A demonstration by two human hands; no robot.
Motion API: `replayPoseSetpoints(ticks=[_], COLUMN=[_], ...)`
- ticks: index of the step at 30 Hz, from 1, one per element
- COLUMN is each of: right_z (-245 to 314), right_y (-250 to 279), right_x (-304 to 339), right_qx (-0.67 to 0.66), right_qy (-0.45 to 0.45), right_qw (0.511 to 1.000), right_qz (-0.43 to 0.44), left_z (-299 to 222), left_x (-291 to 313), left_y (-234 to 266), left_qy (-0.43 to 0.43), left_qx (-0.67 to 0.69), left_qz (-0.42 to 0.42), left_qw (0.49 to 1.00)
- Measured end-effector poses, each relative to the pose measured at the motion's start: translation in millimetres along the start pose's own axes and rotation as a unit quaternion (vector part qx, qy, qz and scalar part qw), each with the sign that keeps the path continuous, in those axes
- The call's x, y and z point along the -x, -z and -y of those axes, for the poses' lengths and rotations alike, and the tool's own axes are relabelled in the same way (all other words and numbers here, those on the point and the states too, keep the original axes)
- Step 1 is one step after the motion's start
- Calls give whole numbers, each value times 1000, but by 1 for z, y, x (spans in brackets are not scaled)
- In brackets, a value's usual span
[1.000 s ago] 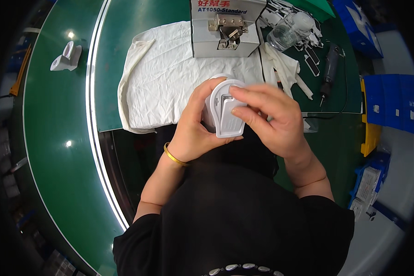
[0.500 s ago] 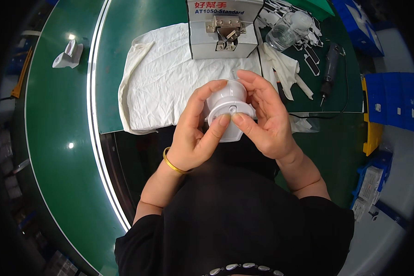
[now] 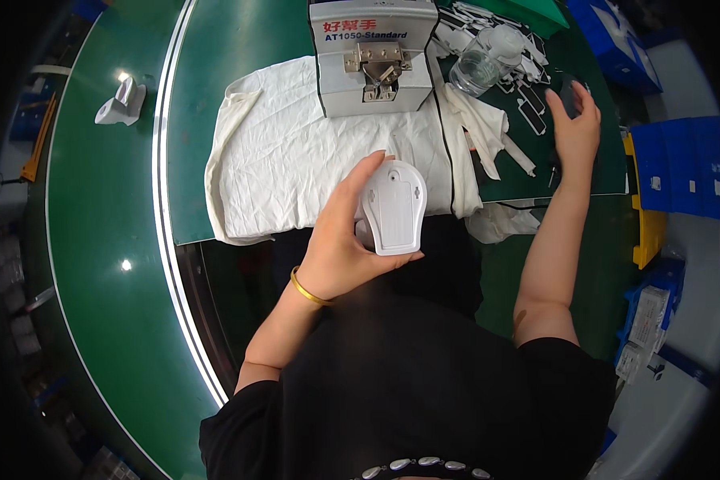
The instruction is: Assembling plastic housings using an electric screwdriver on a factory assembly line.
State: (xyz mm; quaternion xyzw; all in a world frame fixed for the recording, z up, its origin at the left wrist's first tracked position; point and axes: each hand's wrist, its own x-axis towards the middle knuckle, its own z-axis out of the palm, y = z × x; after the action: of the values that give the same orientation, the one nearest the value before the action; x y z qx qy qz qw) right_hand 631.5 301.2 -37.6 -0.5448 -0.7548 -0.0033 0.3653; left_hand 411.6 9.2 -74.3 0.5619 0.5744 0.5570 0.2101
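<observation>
My left hand (image 3: 340, 228) holds a white plastic housing (image 3: 395, 210) in front of my body, thumb at its lower edge and fingers along its left side. The housing's flat back faces up, with a recessed panel, slots and a small hole near its top. Over at the right of the table, my right hand (image 3: 576, 128) is curled around a dark electric screwdriver (image 3: 569, 94) lying there. The palm hides much of the tool; its thin tip shows below the hand.
A grey-white machine (image 3: 376, 92) stands at the back on a white cloth (image 3: 288, 160). Right of it are a clear jar (image 3: 476, 72) and several loose white and black parts (image 3: 530, 112). Another white piece (image 3: 122, 102) sits on the green surface at left. Blue bins (image 3: 688, 172) stand far right.
My right hand has left the housing and moved to the electric screwdriver at right. My left hand alone now holds the housing, turned so its flat back shows.
</observation>
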Motion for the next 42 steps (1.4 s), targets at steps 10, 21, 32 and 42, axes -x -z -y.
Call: replayPoseSetpoints(ticks=[10, 21, 32, 42], right_z=[-95, 151, 223, 242], right_y=[-19, 9, 1, -11], right_x=[-31, -12, 4, 19], right_qx=[-401, -756, -432, -623], right_qy=[-318, 122, 272, 131], right_qw=[830, 619, 855, 753], right_qz=[222, 173, 91, 165], left_z=[32, 56, 72, 65], left_x=[4, 14, 19, 19], left_y=[-8, -10, -9, -11], left_qy=[-62, -142, -154, -137], left_qx=[-123, -150, -148, -141], left_qz=[-33, -34, -55, -60], left_qw=[990, 978, 975, 979])
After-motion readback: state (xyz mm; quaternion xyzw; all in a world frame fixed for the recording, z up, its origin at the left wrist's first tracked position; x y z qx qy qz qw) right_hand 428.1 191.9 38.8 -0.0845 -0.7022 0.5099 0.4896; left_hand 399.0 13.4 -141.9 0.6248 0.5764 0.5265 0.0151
